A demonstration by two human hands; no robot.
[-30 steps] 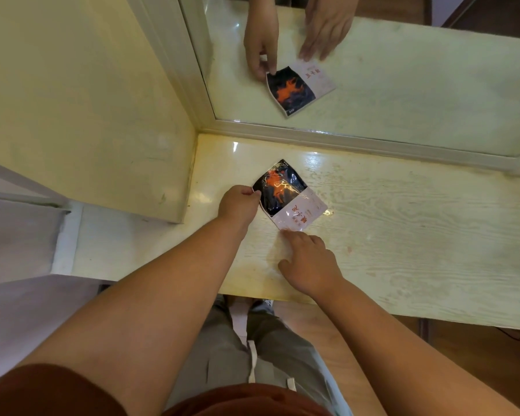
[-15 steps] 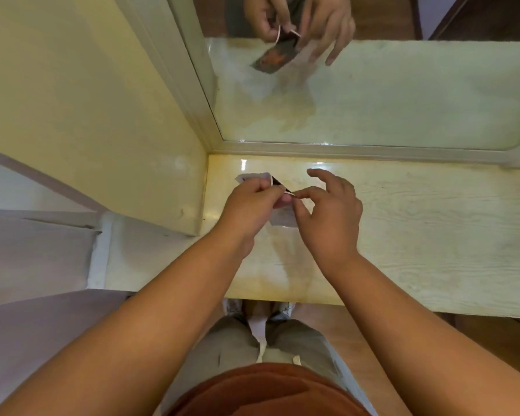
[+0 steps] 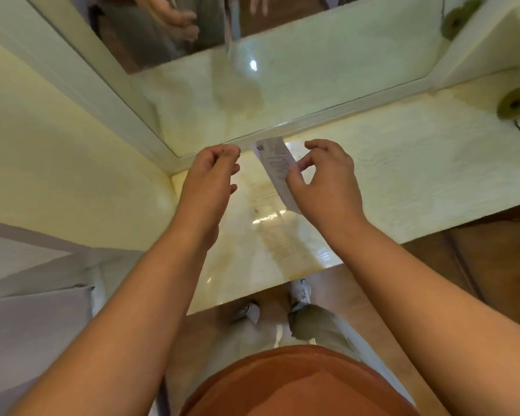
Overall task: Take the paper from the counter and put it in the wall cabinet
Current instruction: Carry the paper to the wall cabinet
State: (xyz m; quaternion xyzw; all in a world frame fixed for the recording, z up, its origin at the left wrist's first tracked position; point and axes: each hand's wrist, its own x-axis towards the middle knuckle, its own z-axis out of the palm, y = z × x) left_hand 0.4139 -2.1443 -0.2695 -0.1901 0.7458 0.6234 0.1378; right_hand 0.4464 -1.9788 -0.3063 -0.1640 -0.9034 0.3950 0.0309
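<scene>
The paper (image 3: 275, 166) is lifted clear of the counter (image 3: 403, 181), pinched at its lower edge by the right hand (image 3: 324, 181). Its long axis runs 11 to 5 o'clock. The left hand (image 3: 210, 181), at 9 o'clock, is loosely curled and holds nothing. Printed text faces up but is illegible. No wall cabinet is identifiable.

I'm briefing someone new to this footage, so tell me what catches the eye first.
The white printed paper stands out, lifted off the pale counter and pinched by the right hand. The left hand hovers beside it, loosely curled and holding nothing. A green spool sits at the counter's far right, by the mirror.
</scene>
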